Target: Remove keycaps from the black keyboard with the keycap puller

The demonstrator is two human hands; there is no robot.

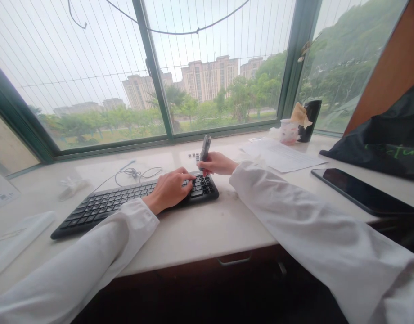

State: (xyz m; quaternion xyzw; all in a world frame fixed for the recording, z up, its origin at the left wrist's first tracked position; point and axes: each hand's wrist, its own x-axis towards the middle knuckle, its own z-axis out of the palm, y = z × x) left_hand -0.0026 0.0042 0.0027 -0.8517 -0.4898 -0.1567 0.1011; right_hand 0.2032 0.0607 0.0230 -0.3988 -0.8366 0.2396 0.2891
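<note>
Left hand (169, 190) arched, right hand (217, 163) curled

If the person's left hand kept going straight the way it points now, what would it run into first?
Probably the right hand, which holds a dark pen-like tool, just ahead of the left hand. Depth is unclear: the right hand may sit slightly above the black keyboard.

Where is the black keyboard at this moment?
In the head view, the black keyboard lies on the white counter below the window, under the left hand, a cable behind it.

Gap between keyboard (132, 202) and phone (362, 191)
Hands (169, 191) could pass along the desk (207, 234) there; papers (281, 155), cup (290, 131) and window (220, 54) stand beyond.
</note>
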